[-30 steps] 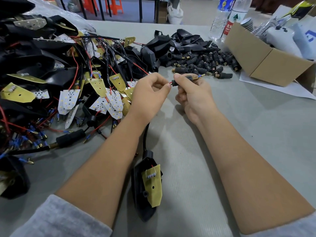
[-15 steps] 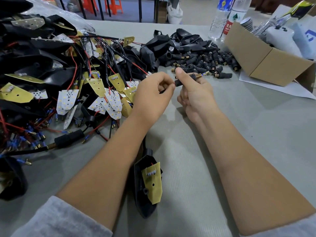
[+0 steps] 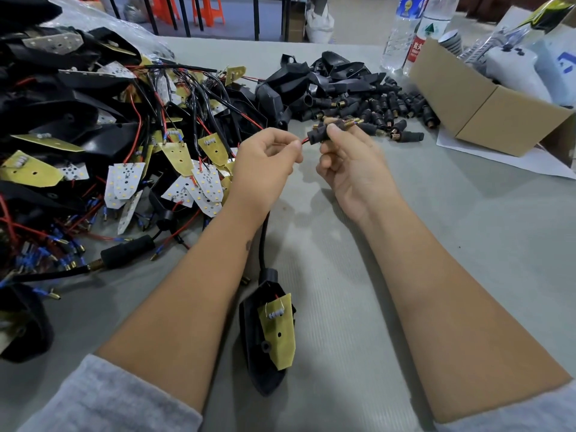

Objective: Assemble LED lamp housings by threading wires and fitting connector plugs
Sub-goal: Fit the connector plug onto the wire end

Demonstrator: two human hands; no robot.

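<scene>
Mid-frame, the red wire point(image 3: 304, 140) now shows between the hands: left hand point(image 3: 265, 163) pinches it, right hand point(image 3: 349, 163) clasps the connector plug point(image 3: 321, 134), seemingly mid-threading.

The left hand point(image 3: 265, 160) is pinching a thin red wire point(image 3: 304, 140) entering a small black connector plug with a brass threaded tip point(image 3: 330, 129), which the right hand point(image 3: 349, 163) is gripping above the grey table point(image 3: 467, 244).

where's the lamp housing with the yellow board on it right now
In the head view the black lamp housing lies on the grey table at lower centre, between the two forearms, with its black cable running up toward the left hand.
</scene>
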